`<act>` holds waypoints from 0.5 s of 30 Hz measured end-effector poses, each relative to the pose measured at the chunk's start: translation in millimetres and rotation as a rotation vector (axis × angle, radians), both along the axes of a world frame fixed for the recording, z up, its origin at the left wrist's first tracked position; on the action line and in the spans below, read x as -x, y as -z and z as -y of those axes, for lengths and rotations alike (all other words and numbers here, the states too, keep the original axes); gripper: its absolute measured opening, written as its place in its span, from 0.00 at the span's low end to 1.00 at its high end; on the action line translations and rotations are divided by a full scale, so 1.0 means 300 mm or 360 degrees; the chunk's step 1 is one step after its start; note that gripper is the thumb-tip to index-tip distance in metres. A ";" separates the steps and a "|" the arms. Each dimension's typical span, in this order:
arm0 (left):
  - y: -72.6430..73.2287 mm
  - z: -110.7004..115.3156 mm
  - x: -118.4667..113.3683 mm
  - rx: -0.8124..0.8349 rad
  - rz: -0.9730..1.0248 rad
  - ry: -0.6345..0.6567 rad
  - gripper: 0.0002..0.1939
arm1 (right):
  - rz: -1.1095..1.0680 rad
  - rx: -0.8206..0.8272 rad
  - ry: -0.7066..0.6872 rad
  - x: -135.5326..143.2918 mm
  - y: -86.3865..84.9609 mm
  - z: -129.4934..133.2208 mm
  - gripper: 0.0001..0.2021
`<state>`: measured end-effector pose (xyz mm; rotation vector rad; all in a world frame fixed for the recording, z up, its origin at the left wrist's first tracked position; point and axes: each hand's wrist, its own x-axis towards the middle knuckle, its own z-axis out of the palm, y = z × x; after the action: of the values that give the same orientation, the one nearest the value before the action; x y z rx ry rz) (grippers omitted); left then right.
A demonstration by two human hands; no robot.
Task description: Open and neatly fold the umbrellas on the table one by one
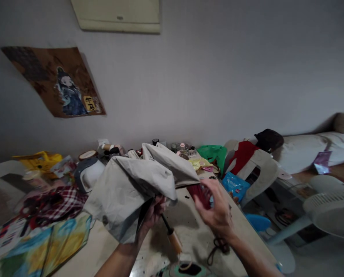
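A grey umbrella with a dark underside is partly folded, its cloth hanging in loose creases. Its black shaft runs down to a wooden handle with a pale cord loop. My left hand is closed beneath the canopy around its gathered middle; the cloth partly hides the fingers. My right hand curls around a small dark red object, blurred and of unclear kind, close to the canopy's right-hand tip. Below the right hand, a dark cord lies on the pale table.
On the left lie a plaid cloth, a colourful bag and a white-and-grey appliance. Jars and a green bag stand at the back. A blue packet, chair and fan are right.
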<state>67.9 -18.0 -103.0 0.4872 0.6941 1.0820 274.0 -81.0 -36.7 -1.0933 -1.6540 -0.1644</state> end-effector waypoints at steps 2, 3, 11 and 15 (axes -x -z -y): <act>-0.018 0.007 -0.029 -0.0042 0.0003 0.0070 0.23 | 0.0231 -0.0122 -0.0076 0.045 0.003 0.014 0.29; -0.026 0.011 -0.045 -0.0068 0.0000 0.0102 0.24 | 0.0302 -0.0170 -0.0063 0.061 0.009 0.011 0.31; -0.042 0.029 -0.084 -0.0202 -0.0062 0.0172 0.23 | -0.0218 -0.0100 0.0015 0.013 0.020 -0.089 0.20; -0.021 0.016 -0.078 -0.0209 -0.0097 0.0119 0.23 | -0.0885 0.0187 -0.0253 0.029 -0.002 -0.088 0.13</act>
<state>91.3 -22.7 -96.8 0.6563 0.6556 1.0497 265.3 -54.7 -36.2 -0.9762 -1.2473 0.3196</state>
